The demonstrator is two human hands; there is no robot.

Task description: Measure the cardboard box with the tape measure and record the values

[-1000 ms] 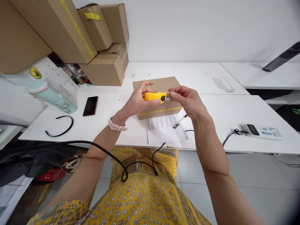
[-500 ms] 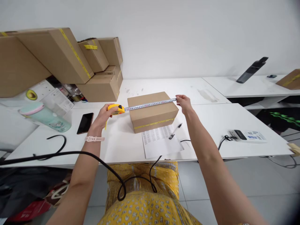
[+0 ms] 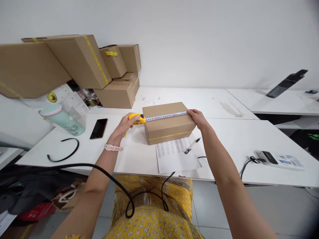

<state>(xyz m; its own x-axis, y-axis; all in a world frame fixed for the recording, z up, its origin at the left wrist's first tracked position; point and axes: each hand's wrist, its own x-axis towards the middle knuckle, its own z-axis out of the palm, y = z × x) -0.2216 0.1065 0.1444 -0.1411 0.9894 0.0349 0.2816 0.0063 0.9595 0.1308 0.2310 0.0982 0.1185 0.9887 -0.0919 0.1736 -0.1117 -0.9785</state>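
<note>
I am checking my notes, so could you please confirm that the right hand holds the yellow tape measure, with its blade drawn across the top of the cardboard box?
Not quite: the head view shows the yellow tape measure in the left hand, while the right hand is at the end of the blade, which is indeed drawn across the top of the cardboard box.
</note>
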